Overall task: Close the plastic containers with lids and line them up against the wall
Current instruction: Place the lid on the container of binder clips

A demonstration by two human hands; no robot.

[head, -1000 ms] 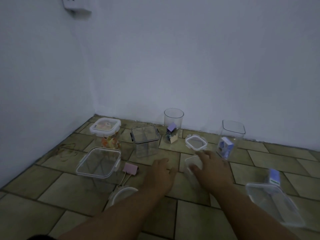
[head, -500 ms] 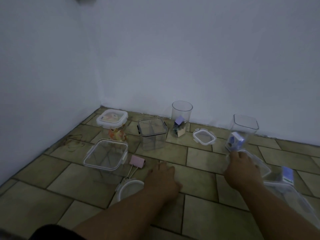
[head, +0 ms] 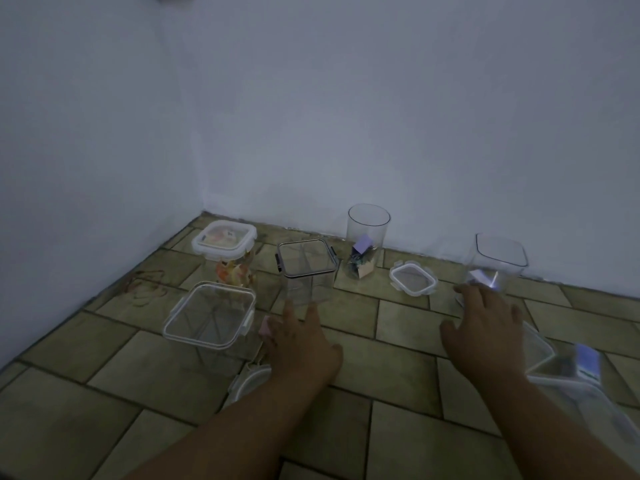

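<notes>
Tall round clear plastic jar [head: 368,244] upright against the white wall [head: 381,116], rim up, left hand [head: 300,341] and right hand [head: 485,327] nearer, fingers spread, empty.

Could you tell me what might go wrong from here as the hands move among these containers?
The right hand is close to the open square container, which looks light and could tip. The left hand may nudge the pink binder clip. The loose small lid might not fit the round jar.
</notes>
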